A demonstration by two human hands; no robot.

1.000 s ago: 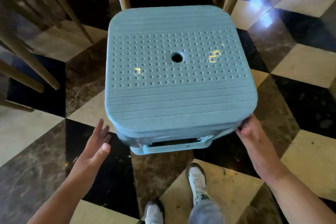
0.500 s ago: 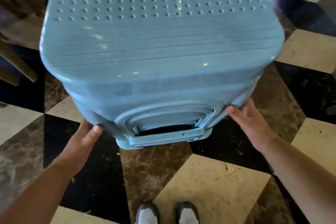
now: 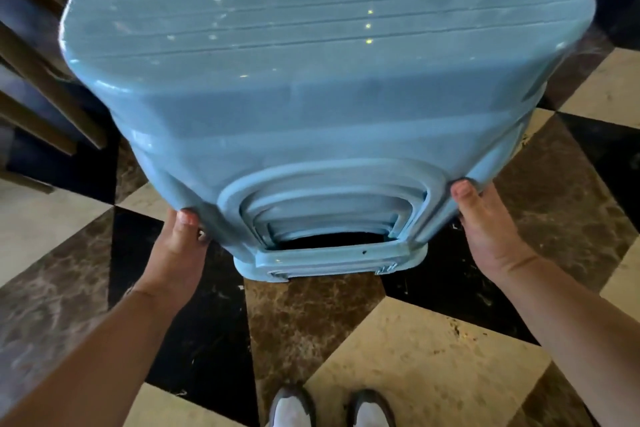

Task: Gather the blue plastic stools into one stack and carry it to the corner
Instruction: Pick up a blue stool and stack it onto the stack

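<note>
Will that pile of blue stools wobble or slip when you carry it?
Probably stiff: the stack of blue stools is hard moulded plastic, nested tightly. It might slip, since its sides look smooth and shiny and the left hand and right hand grip only the lower corners. It could tip; it leans toward the person.

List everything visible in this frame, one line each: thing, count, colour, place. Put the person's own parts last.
stack of stools: one nested stack, exact count unclear, blue, centre, filling the upper frame, gripped at both lower sides
wooden chair legs: several, brown, upper left behind the stack
floor: one, cream, brown and black marble pattern, underneath
shoes: two, white with dark edging, bottom centre
left hand: one, thumb on the stack's lower left corner
right hand: one, thumb on the lower right corner
</note>
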